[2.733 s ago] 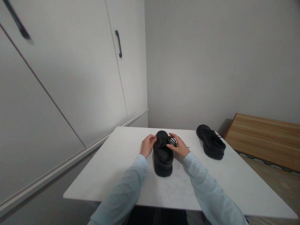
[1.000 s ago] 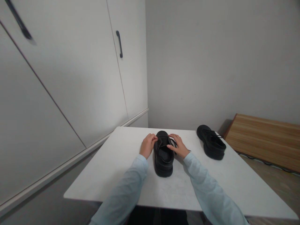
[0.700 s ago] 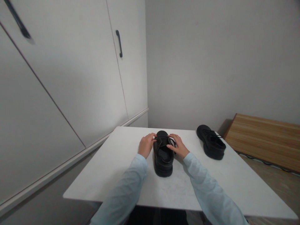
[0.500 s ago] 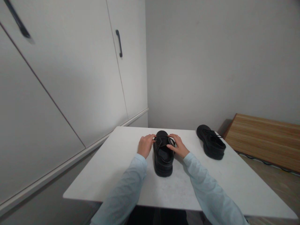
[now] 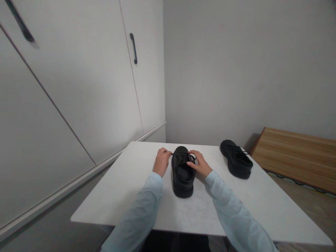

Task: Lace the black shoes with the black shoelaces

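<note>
A black lace-up shoe (image 5: 183, 187) stands on the white table (image 5: 126, 178), its toe pointing away from me and its heel towards me. At its left side my left hand (image 5: 161, 161) is closed, pinching a dark shoelace (image 5: 172, 154) drawn out from the shoe. My right hand (image 5: 200, 163) rests at the shoe's right upper edge, thumb over the opening and forefinger near the lacing. The fingers are curved around that side and apart from each other. A loop of lace hangs by them.
A second black shoe (image 5: 238, 162) stands at the table's far right corner, laces on top. Beyond it is a wooden board (image 5: 296, 154) with a cable along its lower edge. A white cabinet (image 5: 99, 80) with dark handles rises at the left, and a grey wall (image 5: 236, 70) behind.
My left hand has moved slightly left, away from the shoe, drawing the lace out taut. My right hand and both shoes have stayed in place.
</note>
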Available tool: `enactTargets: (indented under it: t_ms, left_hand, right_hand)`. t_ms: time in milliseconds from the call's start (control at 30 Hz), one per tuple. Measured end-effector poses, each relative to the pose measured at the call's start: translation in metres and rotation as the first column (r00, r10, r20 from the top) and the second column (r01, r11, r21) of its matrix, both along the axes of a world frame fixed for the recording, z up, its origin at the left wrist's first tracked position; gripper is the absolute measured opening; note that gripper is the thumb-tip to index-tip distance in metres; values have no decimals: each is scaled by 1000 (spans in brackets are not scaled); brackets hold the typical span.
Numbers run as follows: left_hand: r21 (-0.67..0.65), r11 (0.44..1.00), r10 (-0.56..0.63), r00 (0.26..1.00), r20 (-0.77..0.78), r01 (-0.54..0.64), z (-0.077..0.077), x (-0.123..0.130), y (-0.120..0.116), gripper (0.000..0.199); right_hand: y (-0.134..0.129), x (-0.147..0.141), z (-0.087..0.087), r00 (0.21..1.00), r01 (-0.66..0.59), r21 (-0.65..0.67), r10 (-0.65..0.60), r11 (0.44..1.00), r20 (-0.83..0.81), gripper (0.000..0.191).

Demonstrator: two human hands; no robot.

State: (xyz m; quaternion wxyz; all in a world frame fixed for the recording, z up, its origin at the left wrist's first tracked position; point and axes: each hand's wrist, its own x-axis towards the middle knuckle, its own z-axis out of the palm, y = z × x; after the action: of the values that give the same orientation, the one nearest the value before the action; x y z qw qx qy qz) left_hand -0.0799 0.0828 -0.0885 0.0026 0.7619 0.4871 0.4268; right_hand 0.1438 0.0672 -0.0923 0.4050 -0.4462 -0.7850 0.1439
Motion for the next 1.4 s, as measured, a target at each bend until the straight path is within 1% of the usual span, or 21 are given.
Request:
enactTargets:
  t_ms: [100,200,300,400,500,667,833,967,1067,1133,1167,1233,1333,1400]
  left_hand:
    - [30,999,23,999,34,-24,4,0,-2,18]
    - [41,999,35,999,23,-36,7,0,-5,17]
    - [46,997,57,998,22,-58,9,0,-6,14]
    - [46,995,91,994,56,-94,9,-1,-6,11]
    - [43,993,107,987,120,-113,9,-2,-5,10]
    - [21,996,78,963,256,-86,12,-3,-3,8]
    - [10,996,78,945,316,-85,13,-2,-3,8]
    - [-24,993,112,900,421,-113,15,-4,-3,8]
    - [-62,995,103,843,528,-83,16,-5,-3,9]
    - [-69,998,45,783,621,-3,15,-5,-1,11]
    - [-64,997,6,740,672,50,15,-4,-1,13]
    - [-51,986,-63,632,773,161,14,-3,0,18]
    - [-25,953,-120,452,884,302,14,-2,1,24]
    - [5,925,-151,357,922,379,16,-1,1,25]
  right_hand:
    - [0,0,0,1000,1,-2,-1,1000,2,46]
    - [-1,0,1,1000,2,-7,-2,1000,5,46]
    - [-1,0,2,1000,5,-7,-5,1000,4,45]
    - [-1,0,2,1000,7,-7,-7,1000,4,45]
    - [-1,0,1,1000,11,-13,-11,1000,8,45]
    - [-1,0,1,1000,13,-24,-13,1000,8,46]
    - [-2,-1,2,1000,13,-33,-13,999,-10,46]
    - [-1,-1,2,1000,12,-30,-13,999,-15,48]
    - [-2,-1,2,1000,12,-28,-12,1000,-9,48]
    - [-2,-1,2,1000,16,-29,-16,999,-7,48]
    - [-2,-1,2,1000,18,-29,-18,999,-6,48]
    - [-2,-1,2,1000,17,-29,-17,999,-4,48]
    - [-1,0,1,1000,13,-30,-13,999,-4,47]
    - [0,0,0,1000,13,-34,-14,999,-8,47]
